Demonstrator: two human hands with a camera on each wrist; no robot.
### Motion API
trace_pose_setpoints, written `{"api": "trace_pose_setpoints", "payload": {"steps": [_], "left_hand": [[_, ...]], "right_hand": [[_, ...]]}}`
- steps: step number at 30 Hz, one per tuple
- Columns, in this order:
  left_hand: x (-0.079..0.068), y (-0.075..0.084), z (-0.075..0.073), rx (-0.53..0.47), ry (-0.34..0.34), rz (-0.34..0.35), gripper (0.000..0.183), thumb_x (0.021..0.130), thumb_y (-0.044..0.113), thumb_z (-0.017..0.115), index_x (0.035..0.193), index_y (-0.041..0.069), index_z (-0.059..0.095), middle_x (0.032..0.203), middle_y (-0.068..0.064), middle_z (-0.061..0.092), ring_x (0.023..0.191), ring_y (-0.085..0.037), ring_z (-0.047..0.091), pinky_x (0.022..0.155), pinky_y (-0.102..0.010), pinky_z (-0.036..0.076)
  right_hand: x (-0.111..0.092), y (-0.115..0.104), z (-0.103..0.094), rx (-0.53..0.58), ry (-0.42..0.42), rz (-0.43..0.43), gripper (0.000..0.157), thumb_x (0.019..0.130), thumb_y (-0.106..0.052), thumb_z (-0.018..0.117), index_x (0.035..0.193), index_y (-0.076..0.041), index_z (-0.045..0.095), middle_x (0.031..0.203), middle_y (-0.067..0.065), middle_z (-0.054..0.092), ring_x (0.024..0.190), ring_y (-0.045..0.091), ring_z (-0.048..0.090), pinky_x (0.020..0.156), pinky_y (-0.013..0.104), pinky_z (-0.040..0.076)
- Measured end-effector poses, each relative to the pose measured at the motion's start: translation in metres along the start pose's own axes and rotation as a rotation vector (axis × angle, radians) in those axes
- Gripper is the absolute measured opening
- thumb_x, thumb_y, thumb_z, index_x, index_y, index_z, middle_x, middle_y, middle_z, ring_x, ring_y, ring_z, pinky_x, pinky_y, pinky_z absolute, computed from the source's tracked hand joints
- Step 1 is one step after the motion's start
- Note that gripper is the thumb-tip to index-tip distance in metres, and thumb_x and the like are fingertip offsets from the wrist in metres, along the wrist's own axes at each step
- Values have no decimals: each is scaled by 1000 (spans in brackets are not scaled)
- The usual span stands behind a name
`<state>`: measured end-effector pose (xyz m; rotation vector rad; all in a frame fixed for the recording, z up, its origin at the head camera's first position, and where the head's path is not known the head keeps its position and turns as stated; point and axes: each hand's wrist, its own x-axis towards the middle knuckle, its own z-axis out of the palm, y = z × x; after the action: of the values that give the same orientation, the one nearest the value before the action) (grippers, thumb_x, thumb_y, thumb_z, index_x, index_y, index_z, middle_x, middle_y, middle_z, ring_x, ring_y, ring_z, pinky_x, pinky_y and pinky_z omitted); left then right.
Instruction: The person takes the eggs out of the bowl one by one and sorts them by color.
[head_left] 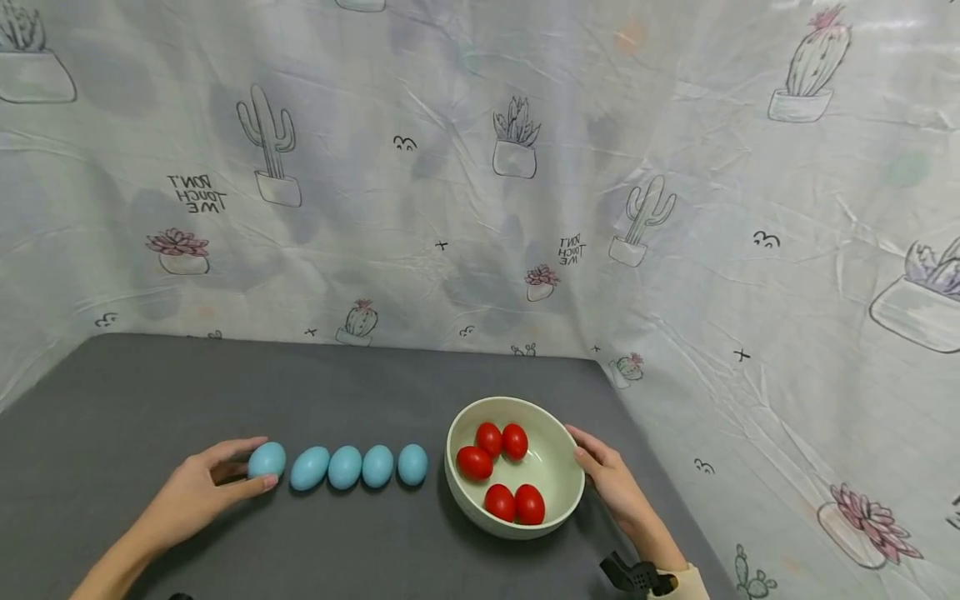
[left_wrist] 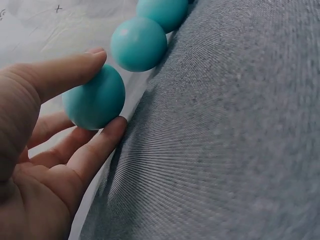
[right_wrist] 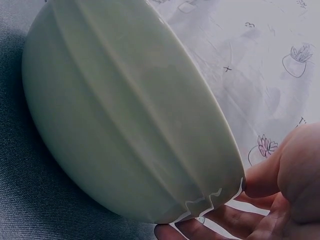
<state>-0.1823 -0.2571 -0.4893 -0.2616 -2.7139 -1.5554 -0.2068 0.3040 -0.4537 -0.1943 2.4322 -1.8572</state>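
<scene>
Between thumb and fingers my left hand [head_left: 198, 492] pinches a blue egg [head_left: 267, 460] at the left end of a row. In the left wrist view that egg [left_wrist: 96, 99] sits between the thumb above and a fingertip below. Several more blue eggs [head_left: 345, 467] lie in line to its right on the dark grey tabletop. A pale green bowl [head_left: 555, 471] stands right of the row, with several red eggs [head_left: 475, 463] inside. My right hand [head_left: 611, 479] holds the bowl's right side, thumb at the rim and fingers against the outer wall, as the right wrist view shows.
The grey table [head_left: 337, 550] meets a pale cactus-print curtain [head_left: 420, 192] at the back and along the right. A black band [head_left: 633, 575] is on the right wrist. A small dark object [head_left: 181, 596] pokes in at the bottom edge.
</scene>
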Motion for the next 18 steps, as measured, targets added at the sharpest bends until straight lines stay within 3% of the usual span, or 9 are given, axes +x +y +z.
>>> {"api": "trace_pose_setpoints", "payload": {"steps": [3, 9, 13, 18], "left_hand": [[0, 1, 0, 4, -10, -10, 70, 89, 40, 73, 146, 10, 46, 136, -20, 54, 106, -8, 63, 76, -32, 56], [0, 5, 4, 25, -10, -17, 71, 86, 43, 76, 143, 8, 51, 135, -21, 55, 113, -31, 61, 81, -43, 56], [2, 6, 7, 26, 2, -5, 72, 84, 44, 77, 141, 6, 52, 136, -21, 54, 112, -33, 62, 80, -35, 57], [3, 4, 9, 5, 14, 19, 72, 84, 41, 79, 139, 4, 53, 135, -21, 55, 107, -25, 65, 77, -23, 56]], "right_hand": [[1, 1, 0, 6, 7, 3, 47, 106, -18, 47, 148, 1, 40, 148, 22, 41, 124, 30, 52, 89, 29, 53], [0, 0, 0, 28, 16, 32, 46, 106, -18, 47, 149, -2, 41, 148, 18, 41, 128, 30, 48, 90, 29, 51], [0, 0, 0, 27, 17, 36, 46, 106, -18, 48, 149, -3, 41, 149, 17, 41, 129, 30, 47, 92, 29, 50], [-1, -3, 1, 33, -4, 31, 47, 106, -17, 47, 149, -1, 38, 150, 20, 39, 130, 32, 46, 92, 29, 50]]}}
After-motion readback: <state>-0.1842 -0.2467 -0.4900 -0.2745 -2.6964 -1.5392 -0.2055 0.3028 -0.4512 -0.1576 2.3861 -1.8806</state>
